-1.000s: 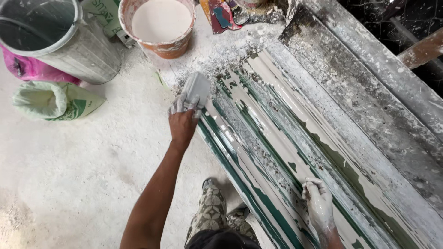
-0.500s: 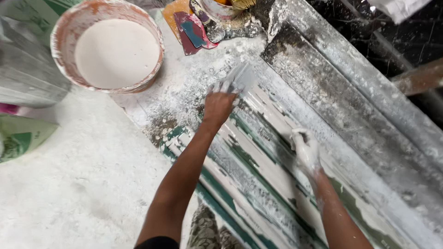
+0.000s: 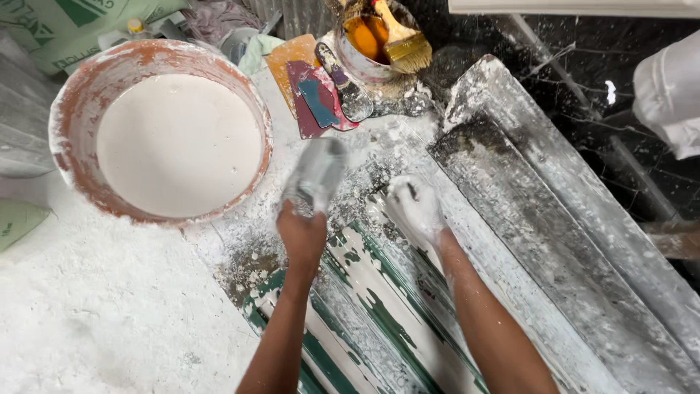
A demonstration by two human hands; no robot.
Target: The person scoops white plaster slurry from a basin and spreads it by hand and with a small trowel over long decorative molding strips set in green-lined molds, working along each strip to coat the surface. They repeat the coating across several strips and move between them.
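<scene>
My left hand (image 3: 302, 237) grips a wide scraper blade (image 3: 317, 171) coated in white plaster, its edge held over the top end of a long ribbed green-and-white moulding (image 3: 379, 314). My right hand (image 3: 414, 208), caked in white plaster, rests flat on the moulding's upper end just right of the scraper. A round orange-rimmed tub of white plaster (image 3: 179, 142) stands to the left of the scraper, close to it.
Several coloured plastic scrapers (image 3: 313, 95) lie beyond the hands. A tin with orange liquid and a brush (image 3: 386, 40) stands behind them. A long grey plaster-crusted mould (image 3: 569, 241) runs along the right. White powder (image 3: 95, 306) covers the floor at left.
The view has moved up along the moulding toward the tub. My left hand slid the scraper to the moulding's top end, and my right hand came up beside it.
</scene>
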